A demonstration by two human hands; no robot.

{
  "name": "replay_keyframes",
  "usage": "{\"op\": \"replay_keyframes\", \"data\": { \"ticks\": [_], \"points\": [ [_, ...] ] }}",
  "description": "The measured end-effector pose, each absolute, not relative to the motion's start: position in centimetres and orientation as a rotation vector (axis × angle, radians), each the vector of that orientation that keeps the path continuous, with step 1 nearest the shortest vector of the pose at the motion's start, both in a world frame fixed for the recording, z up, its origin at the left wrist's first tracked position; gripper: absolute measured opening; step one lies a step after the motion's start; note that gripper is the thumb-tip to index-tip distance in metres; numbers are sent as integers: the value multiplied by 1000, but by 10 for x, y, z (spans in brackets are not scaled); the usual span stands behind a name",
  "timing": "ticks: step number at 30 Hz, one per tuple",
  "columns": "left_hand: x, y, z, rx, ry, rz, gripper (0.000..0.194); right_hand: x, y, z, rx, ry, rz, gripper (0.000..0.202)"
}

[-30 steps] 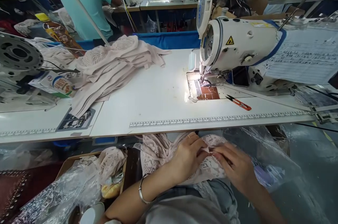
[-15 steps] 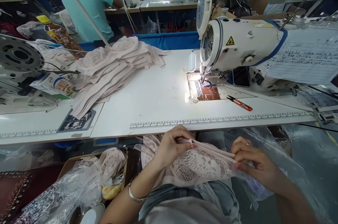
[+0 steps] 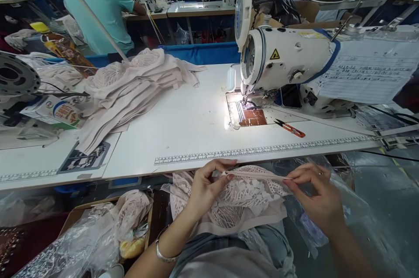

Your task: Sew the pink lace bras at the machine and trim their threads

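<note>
Lace garment (image 3: pixel 248 201), pale pink, lies over the person's lap, on the near side of the bench (image 3: pixel 186 116) and below its front edge. Its upper edge, a narrow band, runs nearly level and straight between 2 hands; lace and a plain lower border hang loose in folds beneath.

Left hand (image 3: pixel 207 186): fingers closed, band pinched between thumb and fingers at its left end. Fingertips overlap the bench's front edge in this view; contact cannot be told. 1 bracelet (image 3: pixel 163 252) at the wrist.

Right hand (image 3: pixel 319 190): fingers closed on the band's right end, 1 ring showing. Hands well apart, garment filling the gap. Grey floor and clear plastic beyond the right hand; to the left of the left forearm, 1 cardboard box (image 3: pixel 70 219) with plastic wrap and more lace, near the elbow side.

Bench: printed ruler strip (image 3: pixel 262 151) along the front edge. Broad stretch of white surface between the fabric pile (image 3: pixel 140 84) at left and the sewing machine (image 3: pixel 288 57) at right, needle area lit. Orange-handled snips (image 3: pixel 291 128) lie flat between machine and ruler strip. Pile's lower tips reach over a dark picture card (image 3: pixel 87 158) near the front edge.

Farther left: 1 drink carton (image 3: pixel 55 111), 1 tilted bottle (image 3: pixel 65 51) with yellow cap. Beyond the bench, 1 person in a teal shirt (image 3: pixel 98 18).
</note>
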State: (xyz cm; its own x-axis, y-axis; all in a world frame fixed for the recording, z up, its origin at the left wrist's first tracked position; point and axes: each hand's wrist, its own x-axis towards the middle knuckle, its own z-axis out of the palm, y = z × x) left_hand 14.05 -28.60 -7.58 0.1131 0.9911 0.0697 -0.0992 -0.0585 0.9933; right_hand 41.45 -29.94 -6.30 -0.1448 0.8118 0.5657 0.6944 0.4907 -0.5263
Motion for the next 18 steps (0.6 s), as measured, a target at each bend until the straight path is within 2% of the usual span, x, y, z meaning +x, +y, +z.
{"op": "replay_keyframes", "data": {
  "ticks": [12,15,18],
  "points": [
    [142,-285,-78,1200,954,1182,20,419,-299,-61,-1388,-1872,317,3],
    [143,-285,-81,1213,996,1208,21,417,-298,-58,-1392,-1887,330,6],
    [142,-283,-84,1202,1005,1249,14,418,-296,-57,-1409,-1843,385,12]
  ]
}}
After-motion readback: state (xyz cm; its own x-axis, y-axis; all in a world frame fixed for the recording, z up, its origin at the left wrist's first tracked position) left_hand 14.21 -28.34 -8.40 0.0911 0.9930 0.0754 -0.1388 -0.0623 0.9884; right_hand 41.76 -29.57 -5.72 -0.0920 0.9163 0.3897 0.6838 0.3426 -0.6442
